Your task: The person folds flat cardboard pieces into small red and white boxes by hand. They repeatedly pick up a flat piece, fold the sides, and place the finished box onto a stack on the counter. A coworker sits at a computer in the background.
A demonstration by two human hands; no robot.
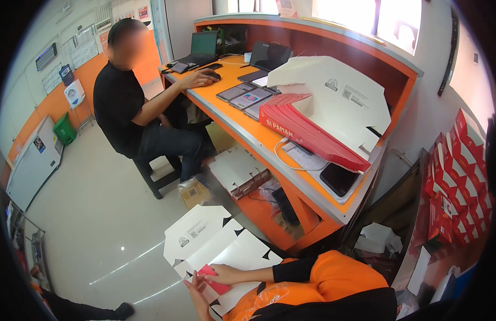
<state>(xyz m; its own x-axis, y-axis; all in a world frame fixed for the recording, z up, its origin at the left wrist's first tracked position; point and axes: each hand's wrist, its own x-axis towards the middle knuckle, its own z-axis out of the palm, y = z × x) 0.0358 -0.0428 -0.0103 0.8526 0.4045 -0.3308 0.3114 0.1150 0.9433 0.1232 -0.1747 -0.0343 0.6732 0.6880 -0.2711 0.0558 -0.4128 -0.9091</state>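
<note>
Head view: largest is the orange-topped desk [232, 74], ahead and to the right of the person's left hand [197, 293] and right hand [226, 274], apart from both. A co-worker [117, 107] in black sits farther ahead of the hands, toward their left. Well to the right of the hands rise stacked red boxes [459, 182], which look already made up. On the desk, ahead and rightward of the hands, lies a nested pile of cartons [344, 107], white inside with red edges, apparently not made up. One spread carton [208, 246] lies under and just ahead of the hands, white side up. Smaller is the red panel [218, 287] at the hands, over this carton's near part; whether it is a turned flap or a loose piece I cannot tell. The left hand pinches its edge; the right lies over it with curled fingers, gripping or merely pressing, which is unclear. Work on this carton seems early: at most one part is turned over, and its broad panels are not yet raised.
</note>
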